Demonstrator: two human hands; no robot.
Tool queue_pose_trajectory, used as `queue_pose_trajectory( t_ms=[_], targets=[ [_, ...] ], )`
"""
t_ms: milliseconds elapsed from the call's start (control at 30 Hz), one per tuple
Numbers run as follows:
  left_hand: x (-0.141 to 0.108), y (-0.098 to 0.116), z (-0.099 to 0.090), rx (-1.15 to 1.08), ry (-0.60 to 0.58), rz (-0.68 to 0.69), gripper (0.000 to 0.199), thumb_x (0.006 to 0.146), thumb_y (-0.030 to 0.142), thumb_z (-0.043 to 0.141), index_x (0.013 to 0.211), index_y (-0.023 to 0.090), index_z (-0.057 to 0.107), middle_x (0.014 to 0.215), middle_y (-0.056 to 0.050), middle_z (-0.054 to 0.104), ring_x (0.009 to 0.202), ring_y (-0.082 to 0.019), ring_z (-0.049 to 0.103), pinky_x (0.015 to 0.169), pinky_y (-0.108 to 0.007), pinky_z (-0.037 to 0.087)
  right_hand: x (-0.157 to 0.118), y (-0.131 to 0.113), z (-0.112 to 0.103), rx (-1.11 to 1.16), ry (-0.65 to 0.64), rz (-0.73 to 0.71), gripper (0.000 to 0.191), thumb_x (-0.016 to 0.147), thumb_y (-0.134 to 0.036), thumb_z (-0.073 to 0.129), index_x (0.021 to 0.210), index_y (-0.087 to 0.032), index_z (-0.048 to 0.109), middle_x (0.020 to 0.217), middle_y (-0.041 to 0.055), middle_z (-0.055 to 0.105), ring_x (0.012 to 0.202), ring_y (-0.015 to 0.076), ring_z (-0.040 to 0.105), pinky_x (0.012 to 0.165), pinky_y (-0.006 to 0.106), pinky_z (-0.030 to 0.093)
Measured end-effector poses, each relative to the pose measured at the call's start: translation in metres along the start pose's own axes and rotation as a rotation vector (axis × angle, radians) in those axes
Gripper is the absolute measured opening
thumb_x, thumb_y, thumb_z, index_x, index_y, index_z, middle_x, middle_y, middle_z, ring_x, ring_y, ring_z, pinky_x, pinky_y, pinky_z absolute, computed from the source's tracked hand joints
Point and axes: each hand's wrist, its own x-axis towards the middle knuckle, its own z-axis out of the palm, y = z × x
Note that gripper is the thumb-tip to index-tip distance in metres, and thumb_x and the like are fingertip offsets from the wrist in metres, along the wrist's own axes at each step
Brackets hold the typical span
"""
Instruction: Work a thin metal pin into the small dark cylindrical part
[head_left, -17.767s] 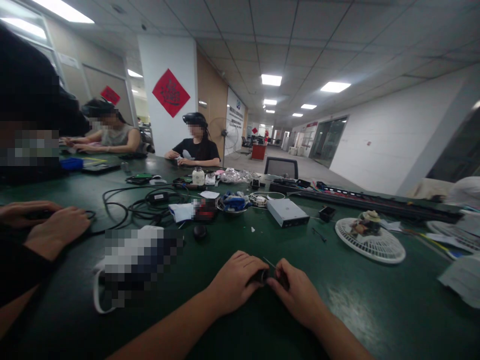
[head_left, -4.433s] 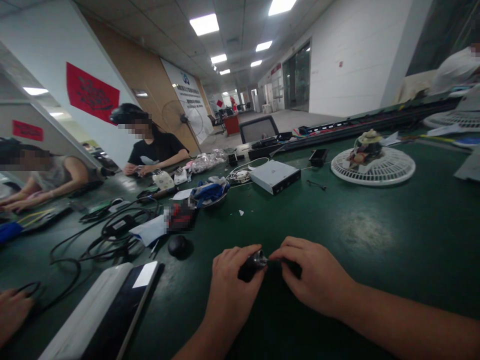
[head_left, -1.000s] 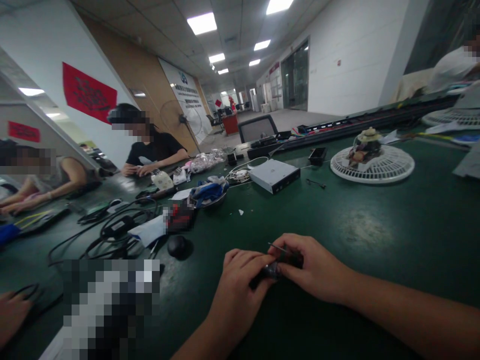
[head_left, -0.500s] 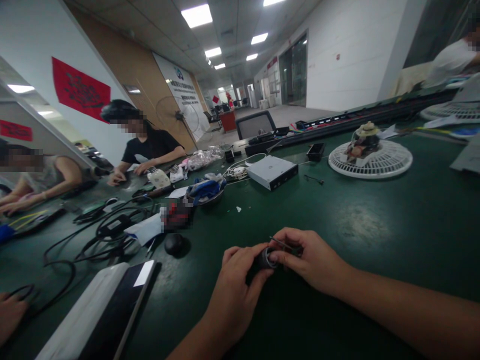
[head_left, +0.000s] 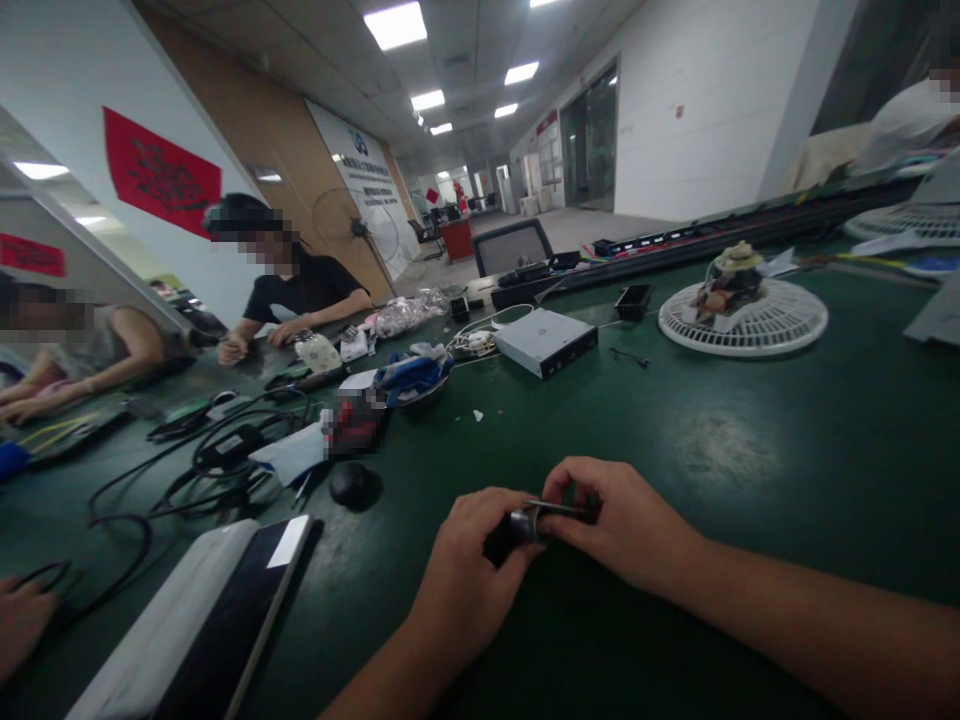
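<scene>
Two hands of mine pressed close at lower center: left hand point(head_left: 465, 570) clasping a dark cylindrical part point(head_left: 525, 524), right hand point(head_left: 622, 520) pinching a thin metal pin point(head_left: 562, 508) against it.

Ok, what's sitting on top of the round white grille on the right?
A small reddish-dark clump of parts with a cream cap sits on the white grille. Its centre beneath is covered, so what lies there cannot be seen.
</scene>
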Motion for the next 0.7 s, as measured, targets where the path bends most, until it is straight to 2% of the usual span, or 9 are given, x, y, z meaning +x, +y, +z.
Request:
queue_pose_trajectory(
  t_ms=[200, 333, 500, 633, 700],
  targets=[
    [-0.0005, -0.0014, -0.0002, -0.025, -0.011, 0.011, 0.038, 0.079, 0.011, 0.075, 0.11, 0.032, 0.069, 0.11, 0.001, 0.072, 0.105, -0.023, 0.065, 0.094, -0.044, 0.051, 0.0015, 0.0033, 0.0009, 0.035, -0.033, 0.031, 0.003, 0.085, -0.024, 0.073, 0.087, -0.022, 0.071, 0.074, -0.0037, 0.069, 0.065, 0.0114, 0.059, 0.058, 0.024, 0.042],
    [0.0004, -0.0003, -0.0008, -0.01, -0.022, 0.029, 0.04, 0.079, 0.009, 0.075, 0.111, 0.032, 0.069, 0.109, 0.001, 0.073, 0.105, -0.023, 0.065, 0.095, -0.044, 0.05, 0.0024, 0.0028, 0.0013, 0.056, -0.056, 0.027, 0.006, 0.084, -0.017, 0.071, 0.088, -0.022, 0.068, 0.073, -0.0043, 0.067, 0.063, 0.0109, 0.059, 0.057, 0.024, 0.042],
    [0.0024, 0.0032, -0.0022, -0.007, -0.071, 0.076, 0.033, 0.079, 0.007, 0.074, 0.103, 0.029, 0.07, 0.105, 0.001, 0.073, 0.103, -0.022, 0.065, 0.094, -0.043, 0.05, 0.0015, 0.0025, 0.0017, 0.039, -0.082, 0.011, 0.012, 0.082, -0.01, 0.066, 0.085, -0.022, 0.066, 0.073, -0.0046, 0.066, 0.065, 0.0109, 0.059, 0.058, 0.024, 0.042],
    [0.0019, 0.0031, -0.0006, 0.0, -0.055, 0.059, 0.038, 0.078, 0.006, 0.074, 0.106, 0.03, 0.07, 0.107, 0.001, 0.073, 0.103, -0.022, 0.066, 0.093, -0.043, 0.051, -0.001, -0.001, 0.0011, -0.016, -0.049, 0.004, 0.009, 0.08, -0.014, 0.067, 0.084, -0.022, 0.066, 0.072, -0.0044, 0.065, 0.063, 0.0112, 0.058, 0.056, 0.025, 0.042],
    [0.0009, 0.0012, 0.0012, 0.01, -0.014, 0.033, 0.036, 0.078, 0.008, 0.075, 0.107, 0.03, 0.069, 0.107, 0.001, 0.073, 0.103, -0.023, 0.066, 0.092, -0.044, 0.052, -0.0019, -0.0033, 0.0003, -0.035, -0.007, -0.025, 0.011, 0.081, -0.017, 0.068, 0.09, -0.022, 0.066, 0.077, -0.0037, 0.066, 0.063, 0.0113, 0.058, 0.056, 0.025, 0.043]
  ],
)
